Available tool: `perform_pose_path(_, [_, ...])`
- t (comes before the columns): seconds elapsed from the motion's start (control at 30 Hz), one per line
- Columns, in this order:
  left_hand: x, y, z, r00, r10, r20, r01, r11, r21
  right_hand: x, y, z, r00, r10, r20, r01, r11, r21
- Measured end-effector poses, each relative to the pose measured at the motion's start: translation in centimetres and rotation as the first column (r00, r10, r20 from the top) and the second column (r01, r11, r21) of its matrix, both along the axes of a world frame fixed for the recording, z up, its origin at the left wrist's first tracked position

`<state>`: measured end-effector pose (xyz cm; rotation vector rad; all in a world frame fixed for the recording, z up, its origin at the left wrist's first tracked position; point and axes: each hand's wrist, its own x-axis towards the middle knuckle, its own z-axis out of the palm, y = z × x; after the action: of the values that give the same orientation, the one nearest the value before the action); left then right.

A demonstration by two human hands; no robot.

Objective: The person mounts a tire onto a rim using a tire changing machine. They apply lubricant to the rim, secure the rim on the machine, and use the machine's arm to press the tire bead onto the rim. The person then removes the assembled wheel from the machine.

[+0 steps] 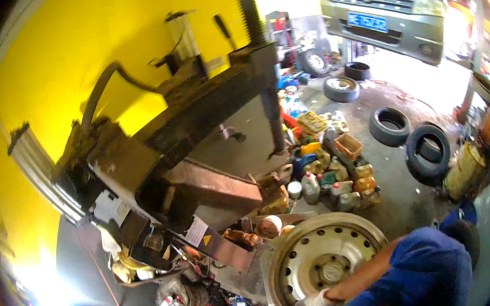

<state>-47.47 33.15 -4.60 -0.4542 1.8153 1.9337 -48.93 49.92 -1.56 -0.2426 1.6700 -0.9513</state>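
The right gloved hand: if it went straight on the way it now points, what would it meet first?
The right gloved hand would probably meet the lower-left edge of the steel wheel first; depth is unclear, so it might pass above it.

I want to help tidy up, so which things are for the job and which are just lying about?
For the job: pale wheel, gloved hand at its edge; probably the big dark machine.

Just lying about, it seems: loose tyres; plastic jugs.

The round silver metal wheel [328,262] is showing a dull sheen; the white knitted cloth glove [317,305] is looking matt and rough.
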Motion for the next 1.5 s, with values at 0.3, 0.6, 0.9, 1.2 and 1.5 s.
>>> perform_pose_path(0.3, [3.8,-3.6,-7.6,0.983,0.04,-0.177,-0.05,0.998,-0.05,3.6,8.7,16.0,0.76,0.275,-0.589,-0.159,0.957,0.242])
perform_pose_path(0.6, [4.7,-0.9,-6.1,0.913,0.346,-0.218,-0.318,0.936,0.152,6.0,5.5,19.9,0.275,-0.248,-0.929,0.178,0.963,-0.204])
perform_pose_path(0.9, [5.2,-1.4,-3.3,0.887,0.31,-0.342,-0.304,0.95,0.073,3.8,1.2,21.7,0.23,0.037,-0.973,0.436,0.89,0.137])
perform_pose_path(1.2, [5.1,-0.9,-3.0,0.933,0.158,-0.322,-0.136,0.987,0.091,2.8,2.0,19.9,0.025,0.07,-0.997,0.64,0.766,0.07])
perform_pose_path(1.5, [5.7,-1.0,-0.4,0.932,0.268,-0.246,-0.222,0.955,0.198,1.9,2.3,21.7,0.43,-0.038,-0.902,0.717,0.622,0.316])
